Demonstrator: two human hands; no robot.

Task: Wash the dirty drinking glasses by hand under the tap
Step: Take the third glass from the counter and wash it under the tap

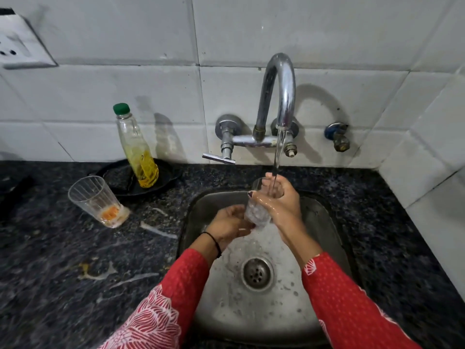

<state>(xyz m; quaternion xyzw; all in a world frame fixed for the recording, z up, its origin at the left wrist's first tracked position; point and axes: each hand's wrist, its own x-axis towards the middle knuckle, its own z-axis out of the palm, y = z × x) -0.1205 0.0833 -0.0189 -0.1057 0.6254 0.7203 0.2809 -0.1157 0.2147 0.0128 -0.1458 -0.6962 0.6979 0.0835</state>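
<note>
A dark speckled stone counter (75, 248) runs along a wall of white tiles (125, 84), wet in streaks and smears near the left of the basin. Set into it, right of middle, is a steel sink (327, 222), its bowl beaded with water around the round drain (257, 273). Above the far rim a chrome tap (276, 91) arches from the wall, and a thin stream of water (278, 152) falls from its spout. Over the basin a person in red patterned sleeves (347, 311) holds a clear drinking glass (256, 215) under that stream. It is tilted, mouth up and away, ribbed and glistening, blurred with running water. The right hand (279, 205) is wrapped around its upper part, wet and shiny; the left hand (231, 222) cups and grips its base from the left. On the counter to the left stands a second glass (97, 200), upright, clear and fluted, with orange residue at the bottom. Behind it, on a black plate (118, 177), stands a green-capped clear bottle (138, 149) partly filled with yellow liquid.
</note>
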